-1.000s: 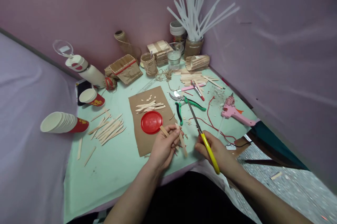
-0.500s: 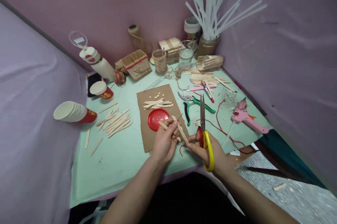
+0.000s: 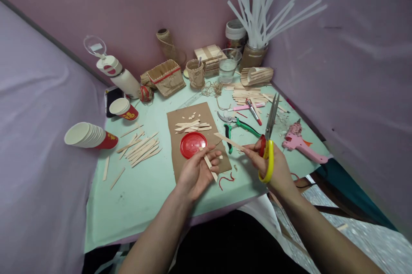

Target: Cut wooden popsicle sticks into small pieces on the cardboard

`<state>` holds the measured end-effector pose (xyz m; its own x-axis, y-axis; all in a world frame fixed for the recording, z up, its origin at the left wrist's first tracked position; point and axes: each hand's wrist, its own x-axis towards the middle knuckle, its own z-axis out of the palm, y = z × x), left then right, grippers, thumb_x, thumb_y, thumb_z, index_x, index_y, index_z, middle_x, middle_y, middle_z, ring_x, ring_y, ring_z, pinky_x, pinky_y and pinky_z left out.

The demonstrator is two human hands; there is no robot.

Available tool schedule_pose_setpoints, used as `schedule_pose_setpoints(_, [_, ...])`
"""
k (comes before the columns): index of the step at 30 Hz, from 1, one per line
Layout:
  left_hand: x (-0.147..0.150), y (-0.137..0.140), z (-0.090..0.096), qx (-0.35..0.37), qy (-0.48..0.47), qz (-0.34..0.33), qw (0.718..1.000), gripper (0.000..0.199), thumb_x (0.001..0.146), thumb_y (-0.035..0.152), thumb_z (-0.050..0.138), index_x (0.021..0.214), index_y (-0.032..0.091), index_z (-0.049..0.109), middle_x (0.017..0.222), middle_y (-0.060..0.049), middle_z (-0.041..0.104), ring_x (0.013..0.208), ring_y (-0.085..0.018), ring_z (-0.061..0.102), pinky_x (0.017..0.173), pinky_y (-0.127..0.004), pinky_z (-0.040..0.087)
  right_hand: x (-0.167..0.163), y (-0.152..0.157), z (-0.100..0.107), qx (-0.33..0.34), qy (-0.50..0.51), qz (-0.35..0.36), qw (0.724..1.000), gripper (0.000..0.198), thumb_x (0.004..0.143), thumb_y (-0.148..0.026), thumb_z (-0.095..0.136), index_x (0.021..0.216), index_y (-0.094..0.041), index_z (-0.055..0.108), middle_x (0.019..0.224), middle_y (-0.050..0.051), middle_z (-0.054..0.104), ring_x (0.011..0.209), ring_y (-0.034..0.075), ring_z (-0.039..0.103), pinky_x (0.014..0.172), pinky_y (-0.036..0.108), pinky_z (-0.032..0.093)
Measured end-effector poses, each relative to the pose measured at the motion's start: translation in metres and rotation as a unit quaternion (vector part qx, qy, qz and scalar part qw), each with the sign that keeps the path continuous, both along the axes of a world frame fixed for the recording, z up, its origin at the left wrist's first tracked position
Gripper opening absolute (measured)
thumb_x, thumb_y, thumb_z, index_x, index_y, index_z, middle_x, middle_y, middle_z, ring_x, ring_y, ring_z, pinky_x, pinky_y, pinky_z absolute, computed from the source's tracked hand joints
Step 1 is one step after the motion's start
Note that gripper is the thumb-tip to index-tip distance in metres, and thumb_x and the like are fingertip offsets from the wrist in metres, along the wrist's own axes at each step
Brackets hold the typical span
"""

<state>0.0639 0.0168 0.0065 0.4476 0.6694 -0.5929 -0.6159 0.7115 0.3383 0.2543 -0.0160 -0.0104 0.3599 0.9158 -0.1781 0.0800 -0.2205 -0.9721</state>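
Note:
My left hand (image 3: 198, 172), palm turned up and fingers curled, holds a wooden craft stick (image 3: 208, 163) between thumb and fingers over the near part of the brown cardboard (image 3: 180, 171). To its right, my right hand (image 3: 273, 164) pinches another craft stick (image 3: 229, 141) that points left. The same hand carries scissors (image 3: 269, 153) with yellow and red handles, blades pointing up and nearly together. A red round lid (image 3: 193, 144) lies on the cardboard just beyond my left hand. Behind it are several cut sticks (image 3: 192, 126) and small chips (image 3: 192, 116).
Green-handled pruners (image 3: 236, 126) lie beyond my right hand, and a pink glue gun (image 3: 302, 145) is at the right edge. Loose sticks (image 3: 143, 151) and stacked paper cups (image 3: 92, 135) are on the left. A water cup (image 3: 227, 70) stands at the back.
My right hand has moved up and right, away from my left, taking the scissors and one stick along. My left hand has turned palm up, and its stick is now tilted differently.

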Motion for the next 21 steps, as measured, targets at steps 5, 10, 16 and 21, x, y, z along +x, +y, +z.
schedule_pose_setpoints(5, [-0.004,0.004,0.002,-0.074,-0.069,-0.101,0.990,0.032,0.095,0.025,0.041,0.094,0.002,0.062,0.078,-0.011,0.056,0.057,-0.007,0.046,0.046,-0.013,0.037,0.011,0.004,0.007,0.029,-0.006,0.091,0.995,0.038,0.071,-0.046,0.074,0.079,-0.023,0.045,0.083,0.006,0.072,0.069,0.020,0.062,0.058,0.031,0.046])
schedule_pose_setpoints(10, [0.000,0.008,0.000,-0.123,-0.125,-0.206,0.963,0.029,0.093,0.026,0.046,0.095,0.001,0.062,0.078,-0.011,0.058,0.055,-0.007,0.049,0.047,-0.014,0.041,0.019,0.008,0.008,0.071,-0.014,0.217,0.974,0.033,0.079,-0.041,0.069,0.078,-0.024,0.041,0.081,0.003,0.069,0.071,0.018,0.061,0.063,0.031,0.046])
schedule_pose_setpoints(16, [0.008,0.009,-0.002,-0.094,-0.089,-0.288,0.949,0.037,0.097,0.028,0.036,0.100,0.002,0.062,0.086,-0.015,0.067,0.076,-0.019,0.067,0.072,-0.030,0.054,0.029,0.015,0.000,0.084,-0.008,0.316,0.945,0.032,0.081,-0.039,0.068,0.077,-0.024,0.040,0.086,0.003,0.066,0.069,0.016,0.055,0.061,0.030,0.044])
schedule_pose_setpoints(21, [0.013,0.007,0.002,-0.093,-0.089,-0.324,0.937,0.034,0.097,0.027,0.037,0.098,0.006,0.063,0.074,-0.008,0.062,0.057,-0.010,0.058,0.052,-0.019,0.047,0.029,0.017,-0.010,0.098,-0.017,0.313,0.945,0.031,0.083,-0.036,0.067,0.077,-0.025,0.038,0.087,0.002,0.068,0.071,0.017,0.055,0.064,0.030,0.044])
